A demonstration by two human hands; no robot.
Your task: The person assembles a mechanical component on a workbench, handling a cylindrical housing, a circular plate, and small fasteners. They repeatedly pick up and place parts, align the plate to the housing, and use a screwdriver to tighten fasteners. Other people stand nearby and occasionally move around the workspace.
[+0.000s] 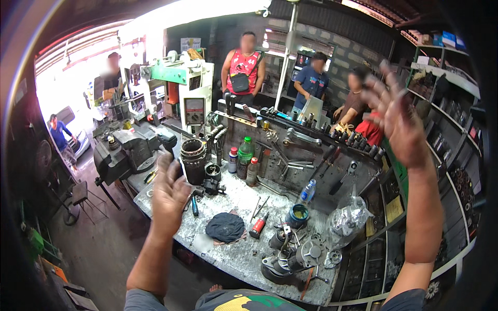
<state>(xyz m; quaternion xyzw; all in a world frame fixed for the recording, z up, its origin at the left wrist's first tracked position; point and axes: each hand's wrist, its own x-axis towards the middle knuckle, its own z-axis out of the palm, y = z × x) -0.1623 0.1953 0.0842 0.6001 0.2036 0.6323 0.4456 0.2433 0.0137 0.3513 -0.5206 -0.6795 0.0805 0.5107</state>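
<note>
Both my hands are up in the air right now and neither one has anything in it. Left hand (168,194) is raised over the near-left part of the bench (244,254), fingers loosely spread, back of it toward me. Right hand (397,122) is way higher and off to the right, fingers wide, up by the shelves (446,78). The closest stuff to my left hand is the black cylinder (193,160) standing upright just past my fingertips, with the vise (127,150) further left of it. Its long axis runs straight up from the bench, open end on top. So it sits just ahead and a bit right of the left hand, well apart from the right one, meaning the left is clearly nearer. Down lower on the bench there's a starter motor (293,256) lying on its side, long axis running left-right-ish, plus a dark cap (224,227) and a blue tub (298,215).
</note>
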